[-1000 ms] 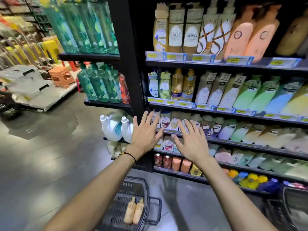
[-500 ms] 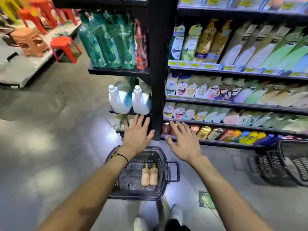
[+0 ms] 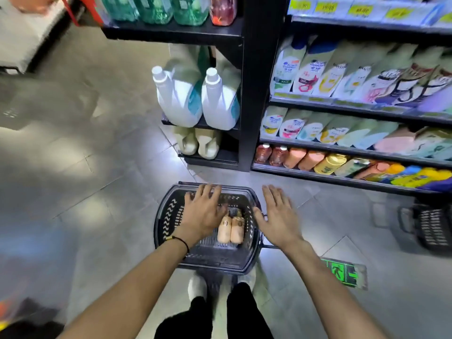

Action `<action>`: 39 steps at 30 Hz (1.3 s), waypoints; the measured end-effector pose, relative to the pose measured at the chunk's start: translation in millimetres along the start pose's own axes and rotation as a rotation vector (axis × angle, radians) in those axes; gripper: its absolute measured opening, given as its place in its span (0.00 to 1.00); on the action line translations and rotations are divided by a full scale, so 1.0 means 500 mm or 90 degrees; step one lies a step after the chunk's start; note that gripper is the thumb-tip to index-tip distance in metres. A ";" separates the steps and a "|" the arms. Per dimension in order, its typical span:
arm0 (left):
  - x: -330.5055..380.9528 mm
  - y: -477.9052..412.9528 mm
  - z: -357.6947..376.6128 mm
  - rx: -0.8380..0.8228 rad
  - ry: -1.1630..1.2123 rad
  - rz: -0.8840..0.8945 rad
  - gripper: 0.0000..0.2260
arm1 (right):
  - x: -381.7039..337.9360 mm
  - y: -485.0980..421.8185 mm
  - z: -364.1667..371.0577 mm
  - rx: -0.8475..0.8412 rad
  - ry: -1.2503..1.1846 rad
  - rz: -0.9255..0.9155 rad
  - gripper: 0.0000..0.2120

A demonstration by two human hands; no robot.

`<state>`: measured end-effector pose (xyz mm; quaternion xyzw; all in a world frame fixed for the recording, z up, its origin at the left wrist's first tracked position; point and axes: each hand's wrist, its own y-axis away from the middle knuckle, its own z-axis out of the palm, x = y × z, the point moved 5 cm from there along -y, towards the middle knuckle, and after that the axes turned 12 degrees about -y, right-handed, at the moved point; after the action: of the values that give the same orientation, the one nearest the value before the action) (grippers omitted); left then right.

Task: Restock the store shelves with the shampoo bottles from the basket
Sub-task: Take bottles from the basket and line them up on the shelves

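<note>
A black plastic basket [image 3: 168,216] stands on the floor in front of my feet. Two peach-coloured shampoo bottles [image 3: 230,229] lie side by side in it, caps pointing away from me. My left hand [image 3: 204,211] hovers over the basket's left half, fingers spread, palm down, holding nothing. My right hand [image 3: 277,216] is spread flat above the basket's right rim, also empty. The store shelves [image 3: 342,143] with rows of shampoo bottles rise to the right of the basket.
A black shelf post [image 3: 256,94] divides the shelving; left of it stand two large white jugs [image 3: 195,101]. A second black basket [image 3: 430,231] sits on the floor at the right. A green exit sign [image 3: 342,272] is on the tiles.
My view has tilted down from the shelves to the floor. Both open hands have dropped from in front of the shelves to just above the basket.
</note>
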<state>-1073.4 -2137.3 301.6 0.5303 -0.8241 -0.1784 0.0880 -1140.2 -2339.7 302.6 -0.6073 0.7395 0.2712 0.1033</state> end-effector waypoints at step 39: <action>-0.047 -0.371 1.167 -0.224 0.520 -0.283 0.24 | 0.285 -0.138 0.691 0.185 0.013 0.067 0.29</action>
<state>-1102.1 -2068.2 -306.5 0.6967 -0.5468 -0.1066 0.4520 -1169.5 -2285.8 -72.7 -0.5491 0.8029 0.1598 0.1682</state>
